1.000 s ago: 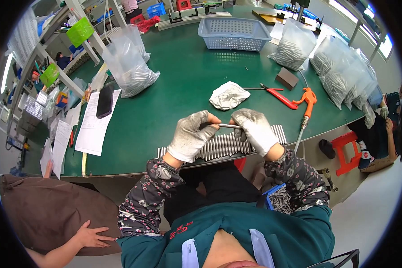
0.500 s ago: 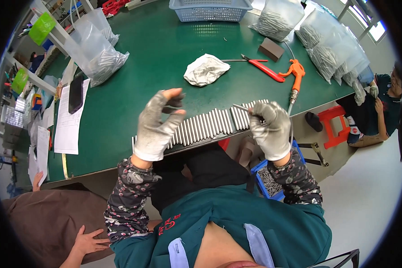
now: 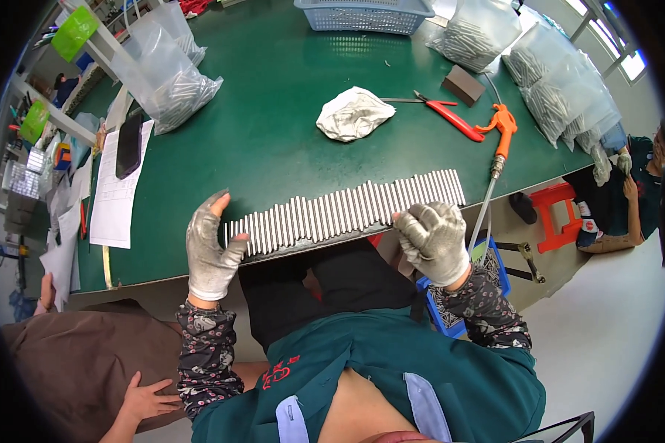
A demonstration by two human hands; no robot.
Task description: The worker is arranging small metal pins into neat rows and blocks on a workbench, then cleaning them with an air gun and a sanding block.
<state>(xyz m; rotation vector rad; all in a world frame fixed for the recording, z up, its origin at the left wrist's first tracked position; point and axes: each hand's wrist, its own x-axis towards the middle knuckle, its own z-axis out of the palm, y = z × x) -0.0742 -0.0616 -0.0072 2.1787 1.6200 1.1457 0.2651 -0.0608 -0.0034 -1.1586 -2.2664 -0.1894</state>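
Observation:
A long row of slim metal rods lies side by side along the near table edge, on a dark strip. At its left end is my left hand, in a grey-stained white glove with bare fingertips; thumb and fingers are apart around the end rods. My right hand, gloved the same way, is closed at the near side of the row's right part. Its fingers curl inward, hiding whatever they may hold. Beyond the row lies a crumpled white cloth.
Red-handled pliers, an orange air gun with its hose and a brown block lie at right. Bags of rods stand behind. A blue basket is at the back; a phone lies left. People sit at both sides.
My left hand has moved left and nearer, to the row's end. My right hand has lowered and curled; the rod that stuck out of it no longer shows. The row's gap is closed.

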